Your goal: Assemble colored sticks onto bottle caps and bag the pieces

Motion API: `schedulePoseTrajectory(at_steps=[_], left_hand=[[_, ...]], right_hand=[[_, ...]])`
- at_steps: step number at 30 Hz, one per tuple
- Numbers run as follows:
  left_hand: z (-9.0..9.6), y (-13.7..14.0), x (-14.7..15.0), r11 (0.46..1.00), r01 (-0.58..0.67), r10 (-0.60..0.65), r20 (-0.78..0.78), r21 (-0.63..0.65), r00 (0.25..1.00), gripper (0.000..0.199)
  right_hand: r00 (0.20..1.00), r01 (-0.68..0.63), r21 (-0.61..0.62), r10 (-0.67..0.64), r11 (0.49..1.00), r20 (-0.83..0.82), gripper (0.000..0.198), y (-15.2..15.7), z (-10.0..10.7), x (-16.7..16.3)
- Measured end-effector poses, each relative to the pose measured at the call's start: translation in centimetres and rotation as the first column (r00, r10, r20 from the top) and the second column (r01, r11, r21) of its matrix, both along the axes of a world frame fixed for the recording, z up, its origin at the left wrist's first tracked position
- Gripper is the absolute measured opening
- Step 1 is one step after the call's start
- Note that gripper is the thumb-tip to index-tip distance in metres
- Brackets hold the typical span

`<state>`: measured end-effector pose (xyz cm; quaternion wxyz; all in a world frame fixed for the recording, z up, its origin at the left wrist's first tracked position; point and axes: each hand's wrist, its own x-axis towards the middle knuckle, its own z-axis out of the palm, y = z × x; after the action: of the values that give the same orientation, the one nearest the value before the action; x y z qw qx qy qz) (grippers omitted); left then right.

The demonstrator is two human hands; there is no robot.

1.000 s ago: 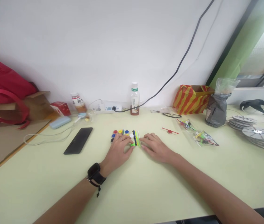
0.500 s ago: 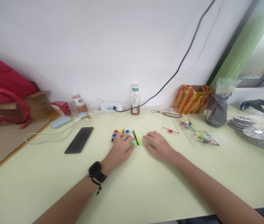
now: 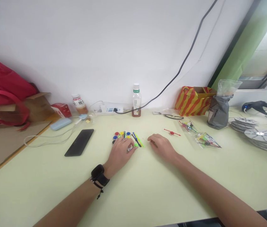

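Note:
My left hand (image 3: 121, 152), wearing a black watch on its wrist, is bent over small coloured parts. Its thumb and index finger close around a small white piece (image 3: 130, 148), partly covered by the fingers. A bright green piece (image 3: 136, 145) lies by the thumb tip. Just beyond that hand are round discs, among them a red disc (image 3: 117, 133) and a blue disc (image 3: 128, 133). Thin coloured sticks (image 3: 137, 139) lie between the hands. My right hand (image 3: 162, 147) rests on the table with fingers curled together; what is under them is hidden.
A red arrow-shaped spinner (image 3: 172, 133) lies beyond my right hand, with plastic bags of parts (image 3: 207, 140) farther right. A black phone (image 3: 79, 142) lies to the left. Along the wall stand a bottle (image 3: 136, 102) and a striped bag (image 3: 192, 101). Grey disc stacks (image 3: 261, 138) are far right.
My right hand has drawn a little to the right, away from the sticks, and its fingers are more curled. The white stick by its fingertips no longer shows. My left hand has shifted slightly.

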<state>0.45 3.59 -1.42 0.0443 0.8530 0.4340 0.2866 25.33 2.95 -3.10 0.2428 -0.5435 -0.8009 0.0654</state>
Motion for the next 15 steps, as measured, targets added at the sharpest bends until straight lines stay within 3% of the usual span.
schedulePoseTrajectory(at_steps=[3,10,15], left_hand=[[-0.4,0.1,0.0,0.999,0.025,-0.023,-0.052,0.037,0.998,0.014],[-0.2,-0.4,-0.2,0.994,-0.045,0.055,-0.101,0.099,0.993,0.025],[0.8,-1.0,-0.5,0.997,-0.027,0.033,-0.091,0.069,0.995,0.01]], right_hand=[[1.0,0.013,-0.005,-0.013,1.0,-0.005,0.032,0.0,-0.1,0.2],[0.989,0.04,0.023,-0.036,0.999,-0.141,0.035,0.3,-0.5,0.9],[0.969,0.034,0.035,-0.024,0.999,-0.248,0.033,0.4,-0.4,1.8]])
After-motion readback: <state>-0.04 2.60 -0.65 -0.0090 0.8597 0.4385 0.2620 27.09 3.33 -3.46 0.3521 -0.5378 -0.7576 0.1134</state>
